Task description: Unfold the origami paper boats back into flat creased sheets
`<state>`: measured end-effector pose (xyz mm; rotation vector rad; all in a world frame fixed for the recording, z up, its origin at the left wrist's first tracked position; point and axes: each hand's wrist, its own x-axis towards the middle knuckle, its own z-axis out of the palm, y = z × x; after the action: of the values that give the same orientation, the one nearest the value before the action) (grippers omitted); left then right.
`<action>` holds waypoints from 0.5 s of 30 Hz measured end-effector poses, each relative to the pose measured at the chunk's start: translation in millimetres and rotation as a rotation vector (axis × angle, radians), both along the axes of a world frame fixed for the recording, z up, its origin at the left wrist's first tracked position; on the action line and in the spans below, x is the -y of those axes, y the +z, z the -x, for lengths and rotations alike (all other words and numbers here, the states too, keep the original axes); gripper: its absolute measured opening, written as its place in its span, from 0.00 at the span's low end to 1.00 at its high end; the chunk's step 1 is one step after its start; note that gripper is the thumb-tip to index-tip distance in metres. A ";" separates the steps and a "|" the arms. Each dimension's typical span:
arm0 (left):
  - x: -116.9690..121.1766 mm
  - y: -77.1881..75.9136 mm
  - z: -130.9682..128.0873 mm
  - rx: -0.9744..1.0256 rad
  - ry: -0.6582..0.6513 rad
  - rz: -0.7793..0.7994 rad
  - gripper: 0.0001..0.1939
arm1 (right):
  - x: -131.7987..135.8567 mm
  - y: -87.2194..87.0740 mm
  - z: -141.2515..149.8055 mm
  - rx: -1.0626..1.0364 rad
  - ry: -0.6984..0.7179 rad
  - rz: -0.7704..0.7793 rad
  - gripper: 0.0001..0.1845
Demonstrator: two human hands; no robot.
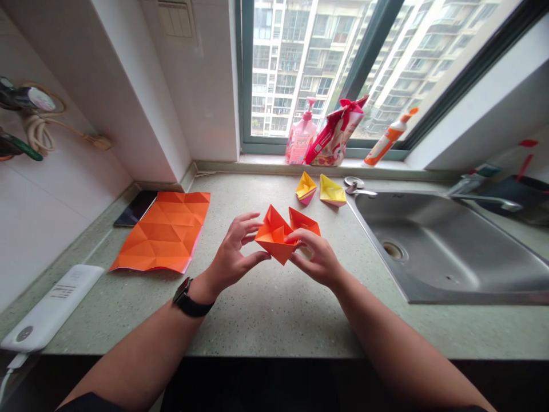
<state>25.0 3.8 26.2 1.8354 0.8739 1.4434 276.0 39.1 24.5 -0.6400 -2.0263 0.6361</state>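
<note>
An orange folded paper boat [273, 246] is held above the counter between the thumb and fingers of my right hand [317, 256]. My left hand [237, 247] is around its left side with fingers apart; the thumb tip and fingertips come close to the paper, and I cannot tell whether they touch. Just behind my right fingers shows a second orange folded paper piece [305, 220], partly hidden. Farther back stand two small yellow paper boats with pink undersides, the narrower boat [306, 189] on the left and the wider boat [333, 191] on the right.
A creased orange paper sheet [165, 232] lies at left, partly over a dark phone [132, 209]. A white power bank [54, 309] with a cable sits at the front left. To the right is a steel sink [454, 280]. A pink pump bottle [300, 140] stands on the sill.
</note>
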 end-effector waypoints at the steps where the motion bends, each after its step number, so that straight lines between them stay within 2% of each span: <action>1: -0.3 -1.4 -1.4 0.059 -0.047 0.063 0.29 | 0.0 -1.3 -0.2 0.014 0.013 0.019 0.12; 3: -0.2 -4.0 -5.2 0.131 -0.078 0.145 0.28 | 0.2 -4.6 -1.3 0.048 0.045 0.030 0.17; 5: 0.7 -6.1 -9.3 0.131 -0.032 0.163 0.24 | 1.0 -8.5 -2.3 0.080 0.070 0.026 0.25; 8: 2.6 -8.2 -13.3 0.012 0.048 0.121 0.16 | 4.3 -13.6 -0.7 0.109 0.068 0.058 0.43; 10: 3.7 -9.4 -14.0 -0.071 0.090 0.068 0.14 | 7.3 -15.2 3.0 0.101 0.076 0.100 0.51; 12: 4.4 -10.7 -13.6 -0.112 0.132 0.025 0.14 | 10.4 -15.3 7.4 0.072 0.106 0.125 0.51; 15: 4.3 -12.8 -13.0 -0.096 0.135 0.055 0.16 | 13.9 -14.1 11.9 0.030 0.148 0.146 0.43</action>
<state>37.9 -0.6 13.4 1.8475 1.0930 1.4072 264.1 25.2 10.4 -0.5905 -2.0825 0.8728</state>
